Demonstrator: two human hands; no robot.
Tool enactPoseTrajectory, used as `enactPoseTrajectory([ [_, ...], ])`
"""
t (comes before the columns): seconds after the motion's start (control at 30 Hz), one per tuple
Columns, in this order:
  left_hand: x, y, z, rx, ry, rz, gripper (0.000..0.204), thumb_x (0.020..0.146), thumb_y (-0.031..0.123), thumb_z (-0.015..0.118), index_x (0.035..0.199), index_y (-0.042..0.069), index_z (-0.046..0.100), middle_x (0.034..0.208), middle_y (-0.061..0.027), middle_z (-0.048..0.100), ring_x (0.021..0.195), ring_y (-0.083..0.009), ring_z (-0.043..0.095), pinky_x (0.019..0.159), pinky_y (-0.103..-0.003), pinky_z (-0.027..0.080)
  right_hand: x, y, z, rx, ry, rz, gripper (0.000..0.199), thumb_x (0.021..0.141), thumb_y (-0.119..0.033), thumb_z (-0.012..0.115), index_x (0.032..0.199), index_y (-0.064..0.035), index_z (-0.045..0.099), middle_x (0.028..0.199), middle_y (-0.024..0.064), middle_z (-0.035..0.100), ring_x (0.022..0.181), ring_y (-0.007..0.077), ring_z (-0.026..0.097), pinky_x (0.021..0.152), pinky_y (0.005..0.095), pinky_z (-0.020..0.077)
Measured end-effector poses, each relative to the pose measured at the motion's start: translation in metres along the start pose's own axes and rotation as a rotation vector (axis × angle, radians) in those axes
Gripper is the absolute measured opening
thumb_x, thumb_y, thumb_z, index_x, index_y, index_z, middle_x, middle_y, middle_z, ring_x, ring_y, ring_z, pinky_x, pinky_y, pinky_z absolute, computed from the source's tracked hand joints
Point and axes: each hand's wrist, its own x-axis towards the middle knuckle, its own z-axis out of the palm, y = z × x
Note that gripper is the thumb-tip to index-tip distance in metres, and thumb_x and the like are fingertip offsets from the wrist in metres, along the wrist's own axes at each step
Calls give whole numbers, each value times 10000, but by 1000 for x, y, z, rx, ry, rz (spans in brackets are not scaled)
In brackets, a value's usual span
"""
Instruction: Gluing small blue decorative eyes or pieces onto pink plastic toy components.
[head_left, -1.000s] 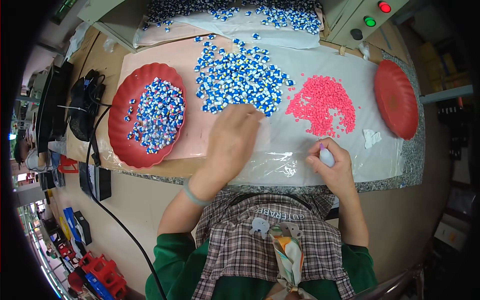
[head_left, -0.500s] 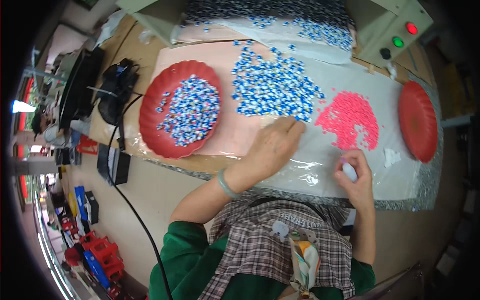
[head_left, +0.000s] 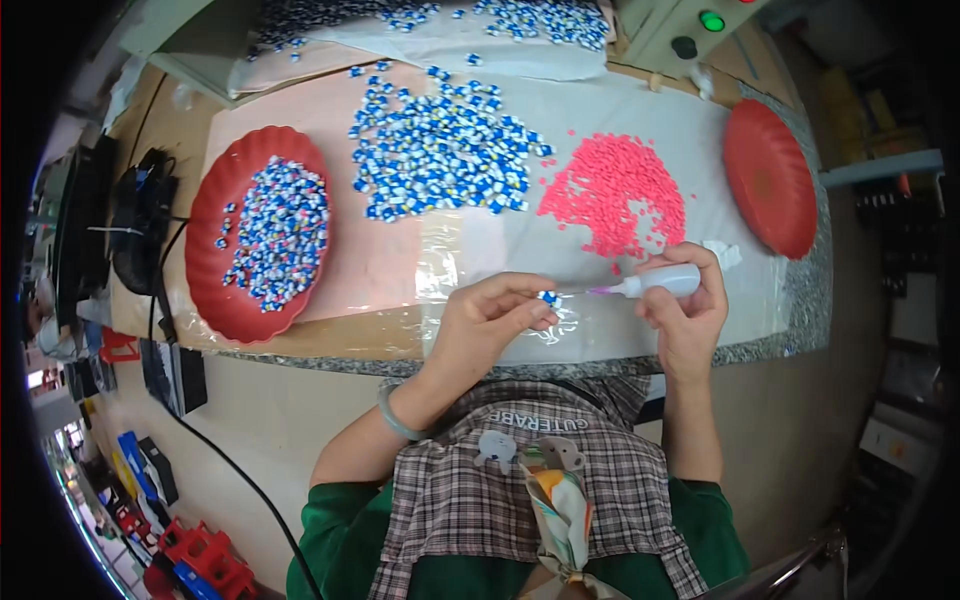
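Observation:
Between the thumb and fingers of my left hand [head_left: 492, 318] is a small blue-and-white piece [head_left: 548, 298]. My right hand [head_left: 690, 312] is wrapped round a white squeeze bottle [head_left: 662, 283], tipped on its side. Its thin nozzle, pinkish at the base, points left at the piece; whether the two touch I cannot tell. Beyond my left hand, many more blue-and-white pieces [head_left: 440, 150] lie spread on the table covering. A heap of small pink pieces [head_left: 620, 190] lies just past my right hand.
A red scalloped dish [head_left: 205, 265] on the left holds blue-and-white pieces. Another red dish [head_left: 768, 180] stands at the far right. At the back is a machine housing [head_left: 655, 45] with a green light and pieces inside. A black cable [head_left: 235, 465] hangs down on the left.
My left hand has come back from the spread pieces with one in its fingers. My right hand has lifted and turned the bottle toward it. The view has shifted right.

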Motion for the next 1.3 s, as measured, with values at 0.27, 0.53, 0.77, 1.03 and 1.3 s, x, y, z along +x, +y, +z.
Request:
enactPoseTrajectory([
  [0.27, 0, -12, 8, 81, -30, 103, 205, 936, 6, 614, 1137, -31, 595, 902, -76, 679, 822, -118, 661, 749, -242, 545, -16, -11, -4, -338, -26, -190, 420, 914, -155, 676, 1258, 40, 535, 898, 117, 676, 710, 125, 631, 627, 236, 506],
  [0.53, -2, -16, 9, 137, -42, 120, 175, 927, 3, 628, 1096, -28, 595, 898, -83, 677, 831, -114, 663, 751, -237, 545, -18, -9, -6, -619, -107, -401, 419, 941, -185, 610, 1283, 40, 526, 881, 141, 678, 650, 143, 630, 602, 258, 517],
  [0.77, -1, -16, 7, 164, -52, 120, 172, 927, -5, 624, 1094, -31, 597, 921, -86, 675, 832, -118, 664, 750, -239, 548, -19, -11, -2, -643, -96, -413, 416, 891, -161, 679, 1236, 42, 566, 885, 154, 684, 712, 189, 670, 637, 280, 529],
  [1.03, -2, -15, 7, 194, -51, 130, 175, 928, -4, 623, 1098, -39, 598, 910, -88, 678, 829, -120, 667, 745, -241, 551, -17, -13, 1, -675, -122, -432, 422, 851, -137, 728, 1208, 37, 587, 879, 159, 675, 750, 224, 682, 659, 297, 526],
  [1.3, -2, -13, 9, 176, -31, 135, 169, 936, -17, 598, 1103, -46, 606, 913, -98, 684, 840, -134, 678, 748, -257, 567, -15, -6, -9, -290, -40, -196, 385, 907, -140, 685, 1231, 29, 564, 894, 117, 682, 671, 147, 624, 592, 241, 491],
])
